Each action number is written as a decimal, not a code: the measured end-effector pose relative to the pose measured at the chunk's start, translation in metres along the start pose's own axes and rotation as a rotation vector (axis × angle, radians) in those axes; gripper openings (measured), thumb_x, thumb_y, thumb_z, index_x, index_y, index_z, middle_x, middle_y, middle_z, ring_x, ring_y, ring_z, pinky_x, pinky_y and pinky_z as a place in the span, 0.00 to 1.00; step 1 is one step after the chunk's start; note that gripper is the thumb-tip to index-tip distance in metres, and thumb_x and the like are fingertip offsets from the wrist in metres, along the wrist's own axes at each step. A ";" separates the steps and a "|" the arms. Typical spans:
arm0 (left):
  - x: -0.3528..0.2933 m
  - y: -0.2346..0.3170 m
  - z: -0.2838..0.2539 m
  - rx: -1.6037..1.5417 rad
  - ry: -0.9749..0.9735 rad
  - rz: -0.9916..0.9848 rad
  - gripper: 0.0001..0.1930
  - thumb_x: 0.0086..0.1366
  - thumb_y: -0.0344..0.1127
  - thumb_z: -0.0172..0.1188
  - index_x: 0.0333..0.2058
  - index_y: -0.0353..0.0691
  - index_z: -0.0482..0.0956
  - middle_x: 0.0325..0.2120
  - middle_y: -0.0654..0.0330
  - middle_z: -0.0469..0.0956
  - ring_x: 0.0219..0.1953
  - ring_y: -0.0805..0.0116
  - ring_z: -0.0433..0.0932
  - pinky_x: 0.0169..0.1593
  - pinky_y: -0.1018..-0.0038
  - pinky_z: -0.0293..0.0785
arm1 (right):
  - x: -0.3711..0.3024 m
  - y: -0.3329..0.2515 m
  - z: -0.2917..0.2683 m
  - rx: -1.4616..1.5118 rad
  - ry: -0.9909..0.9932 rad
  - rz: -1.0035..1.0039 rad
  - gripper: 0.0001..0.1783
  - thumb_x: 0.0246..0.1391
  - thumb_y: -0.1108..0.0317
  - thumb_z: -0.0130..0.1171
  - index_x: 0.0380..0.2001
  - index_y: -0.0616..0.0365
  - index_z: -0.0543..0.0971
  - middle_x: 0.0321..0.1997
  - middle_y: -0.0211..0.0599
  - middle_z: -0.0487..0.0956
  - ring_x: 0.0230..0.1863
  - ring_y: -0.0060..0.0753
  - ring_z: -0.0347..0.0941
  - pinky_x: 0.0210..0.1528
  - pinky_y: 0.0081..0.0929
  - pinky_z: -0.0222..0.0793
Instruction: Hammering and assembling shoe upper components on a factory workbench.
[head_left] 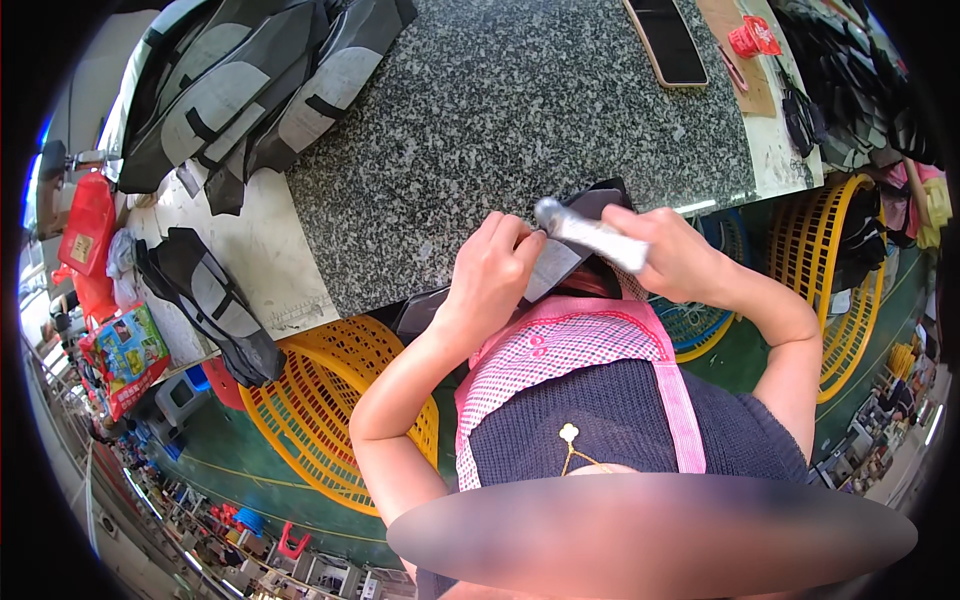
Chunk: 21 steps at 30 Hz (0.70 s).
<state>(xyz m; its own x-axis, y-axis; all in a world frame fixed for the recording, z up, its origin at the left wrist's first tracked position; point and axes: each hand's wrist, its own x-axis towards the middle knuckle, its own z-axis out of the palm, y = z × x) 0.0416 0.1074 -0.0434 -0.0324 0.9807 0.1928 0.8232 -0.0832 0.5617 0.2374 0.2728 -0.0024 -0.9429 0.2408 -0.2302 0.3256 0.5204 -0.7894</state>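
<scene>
My left hand [492, 268] is closed, its fingertips pinching the upper edge of a black piece with a grey patch [553, 272], like a shoe upper. This piece lies slanted along the table's near edge, against my apron; my hand hides part of it. My right hand [675, 255] grips a silvery hammer-like tool [598, 238], smeared by motion. Its rounded end points left and sits right beside my left fingertips, over the black piece. I cannot tell whether the tool touches it.
Similar black pieces [215, 100] are heaped at the far left of the granite tabletop [480, 100], more [215, 300] at its left side. A phone [668, 42], a red packet [755, 38] and scissors [800, 118] lie far right. Yellow baskets [300, 415] stand below.
</scene>
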 end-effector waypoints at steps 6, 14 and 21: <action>0.034 -0.005 0.009 -0.100 0.047 -0.018 0.06 0.57 0.25 0.64 0.35 0.35 0.83 0.30 0.55 0.75 0.35 0.54 0.77 0.37 0.62 0.76 | 0.003 0.001 -0.023 0.059 0.325 0.123 0.07 0.60 0.72 0.51 0.39 0.64 0.71 0.22 0.59 0.74 0.30 0.66 0.75 0.28 0.49 0.69; 0.062 -0.008 0.002 -0.526 -0.042 -0.403 0.06 0.59 0.28 0.68 0.35 0.33 0.86 0.28 0.50 0.78 0.30 0.51 0.79 0.38 0.63 0.77 | 0.004 0.027 -0.009 -0.104 0.260 0.180 0.12 0.66 0.62 0.49 0.39 0.62 0.70 0.25 0.59 0.77 0.33 0.67 0.76 0.33 0.57 0.70; 0.039 -0.001 0.012 -0.104 0.052 -0.037 0.11 0.56 0.21 0.60 0.40 0.32 0.82 0.32 0.54 0.74 0.39 0.55 0.74 0.41 0.64 0.75 | -0.001 0.015 -0.019 -0.008 0.334 0.033 0.10 0.65 0.65 0.51 0.38 0.62 0.70 0.24 0.55 0.76 0.32 0.66 0.75 0.31 0.54 0.69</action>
<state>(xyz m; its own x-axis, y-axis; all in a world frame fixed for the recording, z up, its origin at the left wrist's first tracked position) 0.0466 0.1480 -0.0464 -0.0932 0.9732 0.2104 0.7579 -0.0677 0.6488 0.2441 0.2958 -0.0031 -0.8572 0.5121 -0.0552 0.3575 0.5142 -0.7796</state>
